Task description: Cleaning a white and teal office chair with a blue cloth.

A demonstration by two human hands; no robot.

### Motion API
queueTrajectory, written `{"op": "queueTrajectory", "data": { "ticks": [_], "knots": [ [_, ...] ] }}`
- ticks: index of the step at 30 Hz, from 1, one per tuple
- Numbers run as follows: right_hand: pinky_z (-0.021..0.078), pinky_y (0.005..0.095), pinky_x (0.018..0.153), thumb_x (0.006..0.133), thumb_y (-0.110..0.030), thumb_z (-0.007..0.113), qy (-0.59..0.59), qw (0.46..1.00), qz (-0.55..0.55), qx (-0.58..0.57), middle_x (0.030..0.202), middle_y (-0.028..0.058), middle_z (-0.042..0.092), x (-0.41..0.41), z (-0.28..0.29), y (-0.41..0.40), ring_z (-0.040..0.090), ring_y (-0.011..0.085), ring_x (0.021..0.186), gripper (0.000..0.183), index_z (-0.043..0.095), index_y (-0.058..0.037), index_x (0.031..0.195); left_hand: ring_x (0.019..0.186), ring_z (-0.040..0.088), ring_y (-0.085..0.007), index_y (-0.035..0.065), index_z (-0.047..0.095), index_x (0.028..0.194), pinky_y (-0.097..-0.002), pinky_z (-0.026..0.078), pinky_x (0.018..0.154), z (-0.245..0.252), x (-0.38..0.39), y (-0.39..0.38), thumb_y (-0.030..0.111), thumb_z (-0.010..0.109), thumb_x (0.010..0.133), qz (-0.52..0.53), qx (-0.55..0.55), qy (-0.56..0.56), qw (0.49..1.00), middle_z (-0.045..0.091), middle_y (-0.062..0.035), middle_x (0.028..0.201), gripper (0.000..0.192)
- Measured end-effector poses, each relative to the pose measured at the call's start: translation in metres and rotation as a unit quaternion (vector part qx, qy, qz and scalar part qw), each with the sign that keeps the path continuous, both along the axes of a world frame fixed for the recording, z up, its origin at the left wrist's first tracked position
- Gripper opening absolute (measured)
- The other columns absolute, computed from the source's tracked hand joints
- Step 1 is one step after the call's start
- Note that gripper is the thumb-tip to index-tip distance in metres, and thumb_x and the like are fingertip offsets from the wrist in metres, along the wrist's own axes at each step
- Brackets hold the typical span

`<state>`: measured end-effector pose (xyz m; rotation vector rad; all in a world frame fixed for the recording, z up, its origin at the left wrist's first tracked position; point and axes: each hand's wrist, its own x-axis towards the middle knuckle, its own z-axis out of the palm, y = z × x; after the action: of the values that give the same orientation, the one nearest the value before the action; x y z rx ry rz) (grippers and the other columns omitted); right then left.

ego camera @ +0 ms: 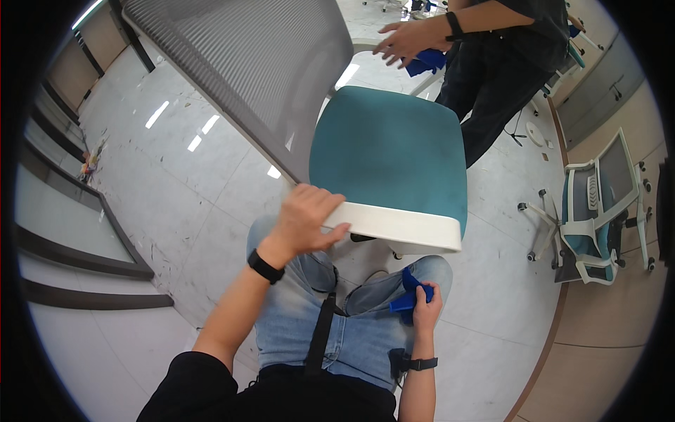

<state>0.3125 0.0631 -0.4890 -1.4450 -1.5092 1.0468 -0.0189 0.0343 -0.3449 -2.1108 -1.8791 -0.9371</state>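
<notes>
An office chair with a teal seat cushion [390,153] and a grey mesh backrest [263,68] stands before me, its back to the left. My left hand [306,221] is closed around the rear end of the near white armrest [401,224], thumb on the outer side. Over my right thigh, my right hand [427,306] grips a crumpled blue cloth [406,298]. The chair's base is mostly hidden under the seat and armrest.
Across the chair stands another person [495,68], one hand [411,39] by the far armrest, near another blue cloth [424,62]. More office chairs [596,211] are against the right wall. Dark-framed panels [79,221] line the left. Debris [92,163] lies on the tiled floor.
</notes>
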Motion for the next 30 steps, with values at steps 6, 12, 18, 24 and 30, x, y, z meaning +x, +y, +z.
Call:
{"op": "queueTrajectory", "data": {
  "ticks": [6, 12, 18, 24, 30],
  "knots": [
    [0.0483, 0.0314, 0.074, 0.086, -0.016, 0.065, -0.002, 1.000, -0.004, 0.000, 0.081, 0.0102, 0.064, 0.000, 0.000, 0.000, 0.058, 0.0176, 0.076, 0.019, 0.061, 0.0003, 0.096, 0.089, 0.063, -0.0319, 0.0013, 0.066, 0.096, -0.0436, 0.047, 0.089, -0.004, -0.032, -0.002, 0.024, 0.069, 0.076, -0.004, 0.025, -0.094, 0.995, 0.067, -0.0150, 0.093, 0.031],
    [0.0473, 0.0305, 0.077, 0.086, -0.015, 0.064, -0.016, 1.000, 0.006, -0.021, 0.085, 0.0099, 0.063, 0.001, 0.002, 0.002, 0.058, 0.0173, 0.081, 0.019, 0.061, 0.0001, 0.097, 0.090, 0.062, -0.0331, 0.0014, 0.066, 0.097, -0.0486, 0.045, 0.095, -0.007, -0.018, -0.002, 0.021, 0.065, 0.079, 0.044, 0.065, -0.047, 0.996, 0.067, -0.0143, 0.092, 0.027],
    [0.0487, 0.0319, 0.075, 0.085, -0.016, 0.064, -0.007, 1.000, 0.002, 0.000, 0.082, 0.0112, 0.065, 0.001, -0.002, 0.003, 0.060, 0.0181, 0.077, 0.020, 0.062, 0.0001, 0.096, 0.085, 0.062, -0.0297, 0.0035, 0.065, 0.093, -0.0464, 0.045, 0.092, -0.017, -0.012, 0.003, 0.024, 0.063, 0.078, 0.065, 0.097, -0.025, 0.993, 0.064, -0.0108, 0.087, 0.026],
    [0.0485, 0.0322, 0.076, 0.085, -0.016, 0.065, -0.005, 1.000, 0.004, 0.011, 0.083, 0.0111, 0.065, 0.001, -0.005, 0.004, 0.060, 0.0186, 0.078, 0.019, 0.062, -0.0001, 0.095, 0.083, 0.062, -0.0278, 0.0050, 0.066, 0.090, -0.0437, 0.045, 0.089, -0.021, -0.017, 0.006, 0.024, 0.062, 0.075, 0.086, 0.137, -0.015, 0.987, 0.065, -0.0093, 0.084, 0.024],
    [0.0472, 0.0310, 0.080, 0.085, -0.014, 0.064, 0.004, 1.000, 0.003, -0.006, 0.087, 0.0100, 0.064, 0.004, -0.005, 0.003, 0.059, 0.0182, 0.083, 0.018, 0.061, -0.0004, 0.096, 0.087, 0.063, -0.0296, 0.0045, 0.066, 0.091, -0.0447, 0.043, 0.093, -0.022, -0.016, 0.005, 0.024, 0.060, 0.077, 0.081, 0.118, -0.035, 0.989, 0.067, -0.0107, 0.089, 0.025]
  ]
}}
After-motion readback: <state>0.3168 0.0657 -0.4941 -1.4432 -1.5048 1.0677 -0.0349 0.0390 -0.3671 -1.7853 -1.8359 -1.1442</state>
